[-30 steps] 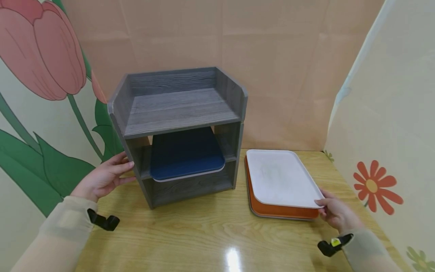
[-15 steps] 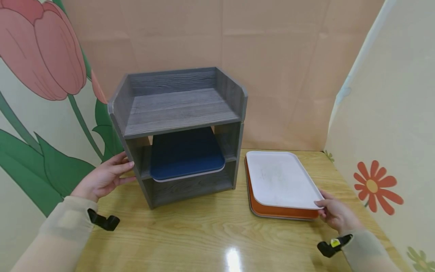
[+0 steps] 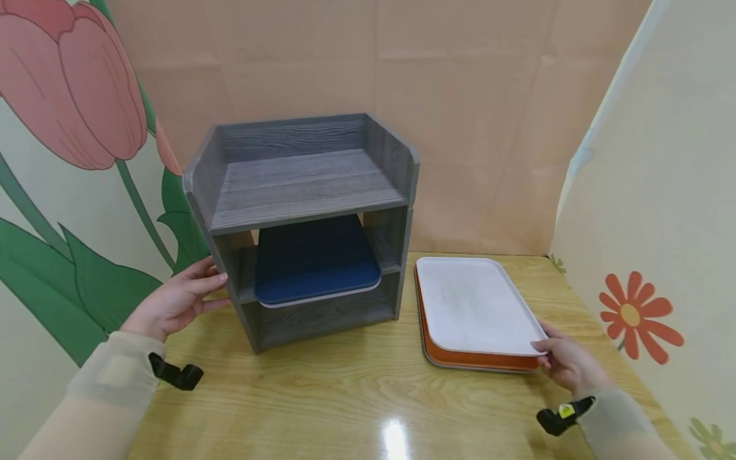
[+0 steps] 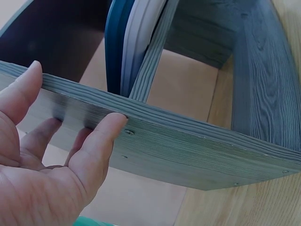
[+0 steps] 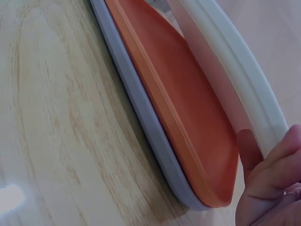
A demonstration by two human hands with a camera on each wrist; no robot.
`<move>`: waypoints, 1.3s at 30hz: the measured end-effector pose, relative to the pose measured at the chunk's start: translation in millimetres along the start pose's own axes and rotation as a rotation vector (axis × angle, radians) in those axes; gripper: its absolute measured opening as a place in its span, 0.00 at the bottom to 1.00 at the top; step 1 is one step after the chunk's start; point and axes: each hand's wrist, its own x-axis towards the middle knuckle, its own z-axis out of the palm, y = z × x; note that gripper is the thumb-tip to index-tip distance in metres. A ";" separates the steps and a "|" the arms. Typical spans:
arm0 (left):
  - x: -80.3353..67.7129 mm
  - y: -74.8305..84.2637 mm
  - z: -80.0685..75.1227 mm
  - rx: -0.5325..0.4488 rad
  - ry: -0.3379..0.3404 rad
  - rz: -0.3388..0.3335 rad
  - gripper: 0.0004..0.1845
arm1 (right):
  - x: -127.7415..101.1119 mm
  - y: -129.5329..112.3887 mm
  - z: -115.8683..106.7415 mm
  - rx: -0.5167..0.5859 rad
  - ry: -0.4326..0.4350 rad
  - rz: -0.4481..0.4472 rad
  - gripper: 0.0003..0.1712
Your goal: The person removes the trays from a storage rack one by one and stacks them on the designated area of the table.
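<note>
1. Tray (image 3: 474,303), white, held over an orange tray (image 3: 460,358), at 4 o'clock from a grey wood-grain shelf (image 3: 310,176); gap between the two trays visible from the right wrist; contact along the far rim: cannot tell. Faint smudge mid-surface.
2. Right hand (image 3: 569,364) at the white one's 4 o'clock corner, pinching the rim between thumb on top and fingers beneath.
3. Directly under the orange one, a grey tray (image 5: 141,108), flat on the wooden table (image 3: 345,396).
4. Left hand (image 3: 178,297) at the shelf's 8 o'clock, fingers spread, tips touching the outer side and front edge.
5. In the middle compartment, a blue tray (image 3: 316,268) on top of a pale tray (image 4: 141,37), both jutting out towards 6 o'clock.
6. Black wrist mount (image 3: 554,421) at 5 o'clock, with a yellow patch (image 3: 566,410); any lettering too small to read.
7. Peach backdrop (image 3: 460,128) at 12 o'clock; printed pink tulip (image 3: 69,89) at 10; red flower (image 3: 646,306) at 3.
</note>
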 end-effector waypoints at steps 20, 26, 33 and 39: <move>-1.0 2.2 0.3 -0.028 0.003 -0.005 0.39 | 3.7 4.9 -0.2 -0.088 0.043 -0.011 0.47; -0.3 2.1 0.8 -0.038 0.015 -0.025 0.39 | 5.8 6.0 -1.2 -0.098 0.038 -0.017 0.48; -0.9 1.9 0.7 -0.050 0.010 -0.023 0.39 | 4.7 7.0 -1.5 -0.090 0.054 -0.014 0.47; -1.2 2.0 0.4 -0.043 0.008 -0.017 0.39 | 1.8 8.3 -1.2 -0.119 0.052 -0.051 0.46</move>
